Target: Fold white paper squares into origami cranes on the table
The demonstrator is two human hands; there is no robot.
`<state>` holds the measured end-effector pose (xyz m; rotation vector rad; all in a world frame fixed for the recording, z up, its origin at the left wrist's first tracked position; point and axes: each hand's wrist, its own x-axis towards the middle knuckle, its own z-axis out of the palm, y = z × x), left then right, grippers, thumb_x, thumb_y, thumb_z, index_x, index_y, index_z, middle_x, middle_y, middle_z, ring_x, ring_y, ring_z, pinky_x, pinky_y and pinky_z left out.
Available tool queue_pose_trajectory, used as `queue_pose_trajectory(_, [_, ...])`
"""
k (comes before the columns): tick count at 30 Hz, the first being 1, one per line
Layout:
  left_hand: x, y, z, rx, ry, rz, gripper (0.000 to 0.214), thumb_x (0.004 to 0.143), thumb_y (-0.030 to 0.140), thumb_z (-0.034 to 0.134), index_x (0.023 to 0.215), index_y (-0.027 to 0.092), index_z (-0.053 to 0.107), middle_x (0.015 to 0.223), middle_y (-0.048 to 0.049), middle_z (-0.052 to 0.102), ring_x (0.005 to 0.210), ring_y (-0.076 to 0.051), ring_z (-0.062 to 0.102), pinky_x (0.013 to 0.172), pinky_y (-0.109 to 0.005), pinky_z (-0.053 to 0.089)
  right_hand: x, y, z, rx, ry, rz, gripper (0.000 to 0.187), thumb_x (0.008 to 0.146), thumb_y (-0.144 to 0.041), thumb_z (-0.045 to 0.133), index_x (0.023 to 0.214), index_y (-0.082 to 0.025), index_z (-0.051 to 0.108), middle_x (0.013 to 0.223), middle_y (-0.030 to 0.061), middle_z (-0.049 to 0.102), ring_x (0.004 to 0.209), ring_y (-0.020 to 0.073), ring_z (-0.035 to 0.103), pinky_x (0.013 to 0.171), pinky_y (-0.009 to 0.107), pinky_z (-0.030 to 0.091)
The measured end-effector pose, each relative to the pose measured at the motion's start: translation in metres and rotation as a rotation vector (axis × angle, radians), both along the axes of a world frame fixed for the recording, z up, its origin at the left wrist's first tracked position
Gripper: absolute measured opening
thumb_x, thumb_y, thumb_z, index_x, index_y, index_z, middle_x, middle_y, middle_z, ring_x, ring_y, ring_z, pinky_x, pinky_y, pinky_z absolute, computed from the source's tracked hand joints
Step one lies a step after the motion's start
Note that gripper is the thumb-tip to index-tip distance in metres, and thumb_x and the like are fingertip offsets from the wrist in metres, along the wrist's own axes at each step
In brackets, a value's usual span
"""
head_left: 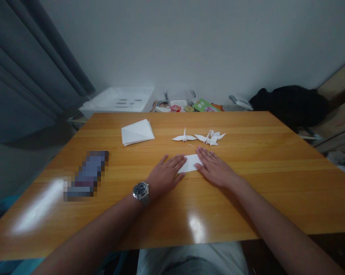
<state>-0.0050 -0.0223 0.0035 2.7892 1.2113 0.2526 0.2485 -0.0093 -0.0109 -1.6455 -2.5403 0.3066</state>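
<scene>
A small folded piece of white paper (pixel 190 164) lies flat on the wooden table (pixel 247 160), between my two hands. My left hand (pixel 168 172) rests on its left end, palm down with the fingers stretched out. On the right end lies my right hand (pixel 214 168), also flat with its fingers extended. The paper's ends are hidden under the fingers. Just beyond my hands stand white paper cranes, one on the left (pixel 184 137) and others bunched together on the right (pixel 211 137). A wristwatch (pixel 141 191) is on my left wrist.
A stack of white paper sheets (pixel 137 132) lies at the back left. Nearer the left edge is a blurred-out, phone-like dark object (pixel 89 175). Behind the table are a white plastic tub (pixel 120 97), a green booklet (pixel 204 105) and a black heap (pixel 289 105).
</scene>
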Motion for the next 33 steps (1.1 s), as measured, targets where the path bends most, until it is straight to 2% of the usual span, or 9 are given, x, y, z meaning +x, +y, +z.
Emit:
queue_pose_trajectory(5, [0.005,0.002,0.006,-0.007,0.009,0.029,0.058,0.102,0.050,0.041,0.150,0.018,0.042,0.155,-0.0096,0.045,0.141,-0.024,0.044,0.120,-0.046,0.028,-0.002,0.000,0.001,0.017,-0.005,0.021,0.074,0.103,-0.058,0.022,0.161,-0.012,0.020,0.165,0.0127,0.018,0.153,0.0236,0.017,0.126,0.045,0.017])
queue_pose_trajectory(11, [0.001,0.011,0.004,0.017,-0.032,0.003,0.050,0.102,0.044,0.045,0.144,0.017,0.050,0.149,-0.0102,0.052,0.132,-0.025,0.051,0.116,-0.044,0.035,0.005,0.007,0.000,0.050,0.122,0.095,0.067,0.104,-0.051,0.029,0.160,-0.015,0.023,0.163,0.0147,0.026,0.152,0.0261,0.024,0.123,0.052,0.022])
queue_pose_trajectory(14, [-0.004,0.014,0.004,0.017,-0.070,-0.008,0.047,0.101,0.042,0.048,0.141,0.019,0.053,0.145,-0.0104,0.055,0.129,-0.026,0.052,0.112,-0.043,0.039,0.009,0.011,0.007,0.073,0.223,0.163,0.066,0.101,-0.049,0.043,0.158,-0.019,0.030,0.162,0.0135,0.032,0.150,0.0273,0.029,0.122,0.053,0.027])
queue_pose_trajectory(17, [-0.009,0.016,0.007,-0.006,-0.089,-0.010,0.044,0.100,0.041,0.049,0.138,0.019,0.056,0.141,-0.0109,0.057,0.127,-0.026,0.054,0.111,-0.043,0.041,0.010,0.011,0.015,0.067,0.312,0.232,0.064,0.094,-0.045,0.060,0.151,-0.022,0.044,0.157,0.0121,0.042,0.146,0.0277,0.039,0.119,0.051,0.034])
queue_pose_trajectory(22, [-0.013,0.019,0.011,-0.042,-0.125,-0.018,0.047,0.098,0.043,0.054,0.138,0.019,0.056,0.139,-0.0115,0.058,0.126,-0.026,0.055,0.110,-0.043,0.043,0.010,0.011,0.015,-0.009,0.395,0.225,0.053,0.090,-0.035,0.067,0.140,-0.022,0.058,0.143,0.0113,0.059,0.134,0.0267,0.054,0.114,0.048,0.042])
queue_pose_trajectory(33, [-0.015,0.021,0.010,-0.040,-0.203,-0.003,0.043,0.098,0.040,0.055,0.135,0.020,0.060,0.135,-0.0091,0.064,0.121,-0.025,0.060,0.106,-0.042,0.048,0.008,0.009,0.015,-0.021,0.432,0.199,0.048,0.087,-0.031,0.070,0.135,-0.026,0.063,0.143,0.0092,0.059,0.133,0.0279,0.055,0.112,0.050,0.043])
